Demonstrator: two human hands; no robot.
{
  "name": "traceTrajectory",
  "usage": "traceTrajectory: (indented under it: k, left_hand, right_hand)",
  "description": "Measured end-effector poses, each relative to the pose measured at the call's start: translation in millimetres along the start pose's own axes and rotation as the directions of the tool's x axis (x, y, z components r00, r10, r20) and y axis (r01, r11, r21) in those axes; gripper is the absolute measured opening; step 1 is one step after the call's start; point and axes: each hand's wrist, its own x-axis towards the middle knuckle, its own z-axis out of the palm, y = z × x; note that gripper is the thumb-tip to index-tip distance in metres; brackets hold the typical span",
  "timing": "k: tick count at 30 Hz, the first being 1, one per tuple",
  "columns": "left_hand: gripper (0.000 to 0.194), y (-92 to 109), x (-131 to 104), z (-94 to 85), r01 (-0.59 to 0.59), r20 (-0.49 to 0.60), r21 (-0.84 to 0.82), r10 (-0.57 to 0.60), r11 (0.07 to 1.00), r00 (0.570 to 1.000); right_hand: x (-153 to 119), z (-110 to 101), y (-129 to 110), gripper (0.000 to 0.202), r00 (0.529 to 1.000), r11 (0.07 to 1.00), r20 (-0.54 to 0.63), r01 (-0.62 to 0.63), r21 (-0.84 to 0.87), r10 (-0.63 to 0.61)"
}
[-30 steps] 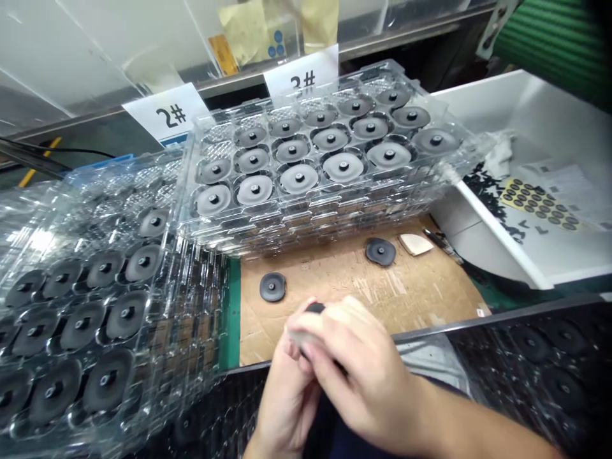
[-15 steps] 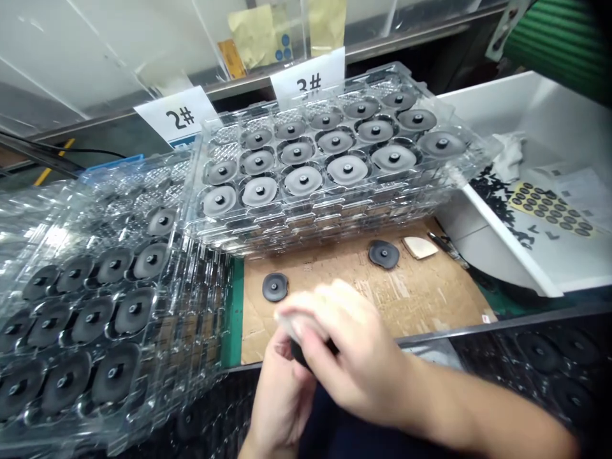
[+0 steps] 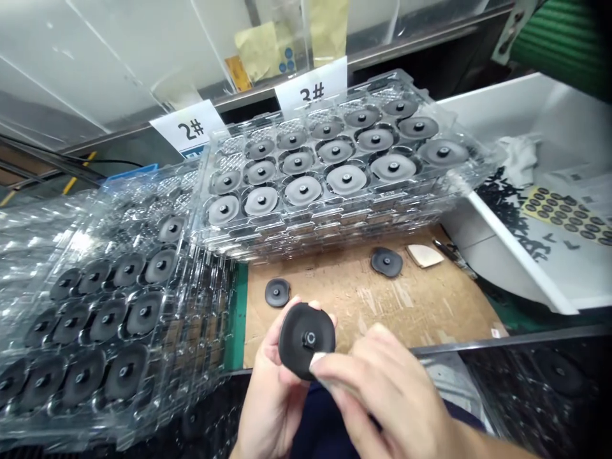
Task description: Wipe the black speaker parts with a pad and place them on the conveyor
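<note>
My left hand (image 3: 277, 376) is closed around a round black rubber-like disc (image 3: 294, 344) with a small raised stub at its centre. The disc's stub side faces up toward me. At its lower right edge, the fingertips of my right hand (image 3: 382, 382) are pinched on a pale pad (image 3: 319, 362), mostly hidden by the fingers. Beyond my hands, a loose black disc (image 3: 277, 292) lies on the cardboard sheet (image 3: 344, 306). Another loose disc (image 3: 386, 262) sits farther right, beside a cream wedge-shaped pad (image 3: 424, 255).
Stacked clear trays (image 3: 315, 217) of discs stand at the back, with more trays (image 3: 157, 306) at left. A white bin (image 3: 521, 255) on the right holds small black pieces and a yellow sticker sheet (image 3: 567, 213). Tweezers-like tools (image 3: 454, 255) lie by the bin. A green ribbed hose (image 3: 564, 44) hangs upper right.
My right hand has moved down and right, off the top of the disc to its lower edge. The disc's stub face has come into view in my left hand.
</note>
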Motion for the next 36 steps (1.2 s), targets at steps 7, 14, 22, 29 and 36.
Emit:
traceTrajectory:
  k: [7,14,22,29,36]
  left_hand:
    - [0.056,-7.3,3.1,0.9,-0.049,-0.09,0.017,0.05,0.999,0.995]
    - [0.052,-17.0,6.1,7.2,-0.111,-0.089,0.042,0.114,0.993,0.99]
    - [0.052,-26.3,16.5,12.1,-0.181,-0.051,-0.019,0.18,0.983,0.982]
    - [0.056,-33.7,15.5,8.6,-0.14,0.007,-0.101,0.141,0.985,0.99]
    - [0.048,-37.2,7.0,4.0,-0.144,0.028,-0.088,0.147,0.986,0.989]
  right_hand:
    - [0.8,-0.2,10.0,0.021,0.996,0.996,0.013,-0.094,0.009,0.093]
    - [-2.9,-3.9,16.8,0.02,0.978,0.975,0.057,-0.204,0.088,0.2]
    - [-12.5,-3.6,60.2,0.017,0.915,0.904,0.029,-0.401,0.144,0.402]
    - [-72.9,30.5,105.5,0.013,0.873,0.869,0.113,-0.484,0.104,0.474]
    - [-27.1,-15.5,38.5,0.024,0.958,0.948,-0.069,-0.263,0.181,0.279]
